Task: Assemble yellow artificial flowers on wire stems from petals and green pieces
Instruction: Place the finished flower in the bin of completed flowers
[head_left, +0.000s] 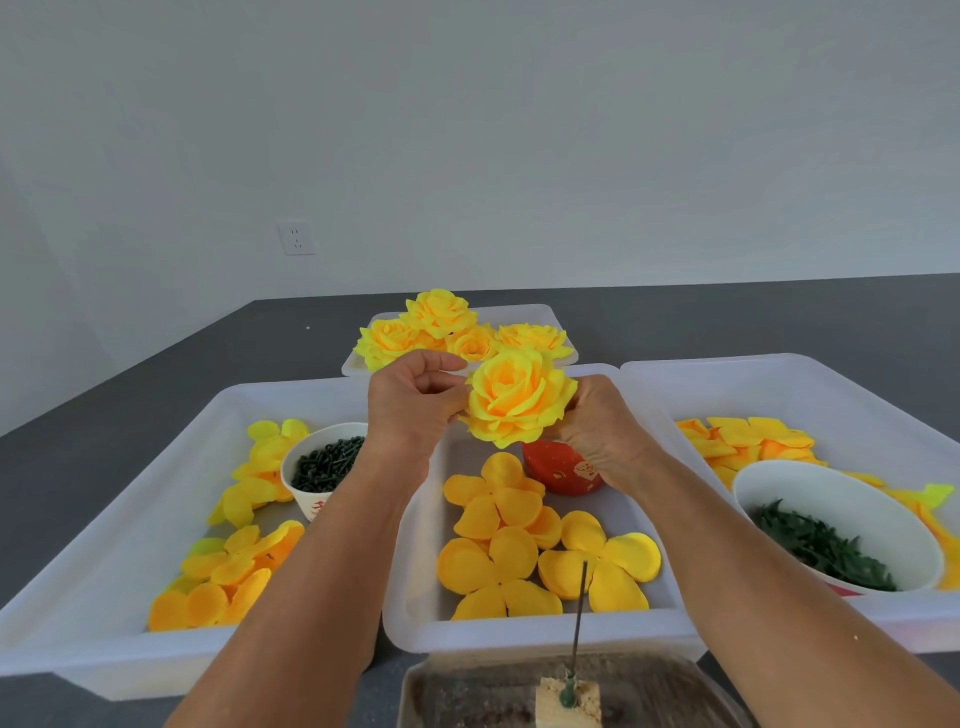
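Head view: left hand and right hand both pinch the yellow flower above the middle tray

Count on bench: four white trays, three cups/bowls, one upright wire stem. Finished yellow roses: four visible in far tray, one more rose in my hands. Loose petal pieces in the middle tray: three.

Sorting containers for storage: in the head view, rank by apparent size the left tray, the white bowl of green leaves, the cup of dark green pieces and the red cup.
1. left tray
2. white bowl
3. cup of dark green pieces
4. red cup, partly hidden by the right hand, so unsure.
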